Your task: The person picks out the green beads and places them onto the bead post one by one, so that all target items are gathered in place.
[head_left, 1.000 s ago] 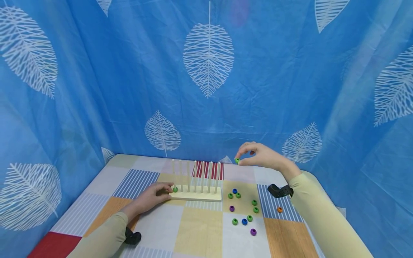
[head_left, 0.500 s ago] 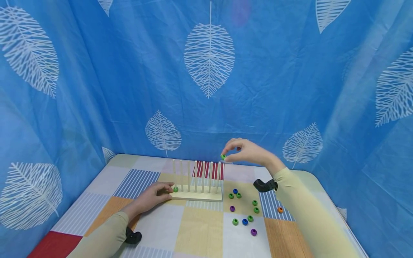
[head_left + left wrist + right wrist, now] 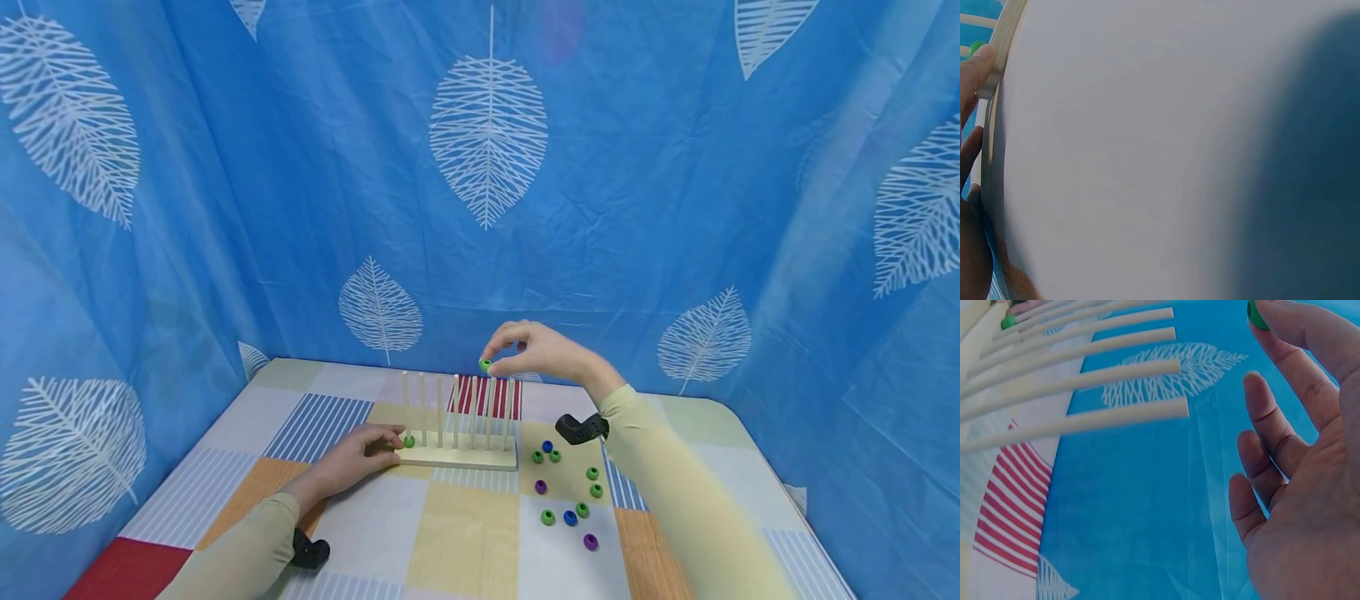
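A pale wooden peg rack (image 3: 468, 458) stands on the table, a row of upright pegs rising from its base. My left hand (image 3: 362, 454) grips the left end of this base. Low on the leftmost peg sits a green bead (image 3: 409, 442), close to the left fingertips. Between thumb and forefinger, my right hand (image 3: 540, 350) pinches another green bead (image 3: 485, 365), held near the tops of the right-hand pegs. In the right wrist view, that pinched green bead (image 3: 1259, 315) is apart from the pegs, and the other right fingers are loosely bent.
Loose beads lie right of the rack: several green ones (image 3: 548, 517), two blue ones (image 3: 571, 517) and two purple ones (image 3: 591, 542). A patchwork cloth (image 3: 465, 533) covers the table. Blue curtains (image 3: 615, 208) with white leaf prints hang behind and at both sides.
My right hand has moved left with the green bead, from above the loose beads to over the rack. The right sleeve now hides an orange bead. My left hand has stayed in place.
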A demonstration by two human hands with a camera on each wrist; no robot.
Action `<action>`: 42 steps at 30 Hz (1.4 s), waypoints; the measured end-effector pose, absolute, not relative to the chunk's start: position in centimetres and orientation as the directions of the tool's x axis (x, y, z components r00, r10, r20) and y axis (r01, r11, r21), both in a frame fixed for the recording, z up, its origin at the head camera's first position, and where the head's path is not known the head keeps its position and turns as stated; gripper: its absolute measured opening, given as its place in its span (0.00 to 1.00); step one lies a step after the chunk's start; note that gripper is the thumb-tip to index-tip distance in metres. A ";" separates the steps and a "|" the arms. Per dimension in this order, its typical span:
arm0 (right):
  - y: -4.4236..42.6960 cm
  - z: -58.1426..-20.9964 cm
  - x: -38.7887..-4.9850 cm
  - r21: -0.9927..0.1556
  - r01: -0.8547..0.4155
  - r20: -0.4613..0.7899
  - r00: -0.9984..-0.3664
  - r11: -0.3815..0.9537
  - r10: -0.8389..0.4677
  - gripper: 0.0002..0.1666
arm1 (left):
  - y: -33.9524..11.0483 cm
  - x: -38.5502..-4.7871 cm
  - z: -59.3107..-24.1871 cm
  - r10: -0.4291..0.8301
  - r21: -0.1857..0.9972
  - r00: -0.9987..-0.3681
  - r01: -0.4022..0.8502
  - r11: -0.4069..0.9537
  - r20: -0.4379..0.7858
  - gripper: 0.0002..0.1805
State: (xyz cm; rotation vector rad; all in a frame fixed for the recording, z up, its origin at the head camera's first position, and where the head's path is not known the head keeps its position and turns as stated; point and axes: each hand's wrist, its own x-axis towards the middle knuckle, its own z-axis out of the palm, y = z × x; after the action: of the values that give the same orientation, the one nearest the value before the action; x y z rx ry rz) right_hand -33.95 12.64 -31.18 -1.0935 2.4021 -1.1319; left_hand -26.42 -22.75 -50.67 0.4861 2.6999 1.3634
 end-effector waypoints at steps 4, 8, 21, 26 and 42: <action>11.4 -31.3 -34.1 -0.762 -0.520 0.077 -0.666 0.387 -0.742 0.10 | -22.8 -26.4 -50.7 0.308 0.796 -0.949 0.237 0.557 0.067 0.05; 10.3 -31.3 -34.2 -0.758 -0.534 0.085 -0.650 0.374 -0.756 0.10 | -22.8 -26.4 -50.7 0.305 0.796 -0.950 0.232 0.559 0.063 0.05; 7.5 -31.8 -34.3 -0.752 -0.562 0.103 -0.618 0.346 -0.780 0.10 | -23.0 -26.5 -50.6 0.322 0.784 -0.944 0.249 0.569 0.065 0.04; 6.7 -32.1 -34.4 -0.746 -0.570 0.107 -0.612 0.344 -0.784 0.10 | -23.0 -26.5 -50.8 0.332 0.783 -0.940 0.265 0.563 0.080 0.05; 4.3 -32.5 -34.8 -0.762 -0.535 0.087 -0.644 0.366 -0.760 0.12 | -22.7 -26.4 -50.4 0.315 0.781 -0.947 0.245 0.574 0.065 0.04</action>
State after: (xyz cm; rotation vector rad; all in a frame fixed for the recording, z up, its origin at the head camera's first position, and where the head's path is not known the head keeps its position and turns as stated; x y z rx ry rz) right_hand -34.81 4.30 -32.51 -1.1476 2.3508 -1.1519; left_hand -26.36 -22.73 -50.43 0.4833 2.7147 1.3277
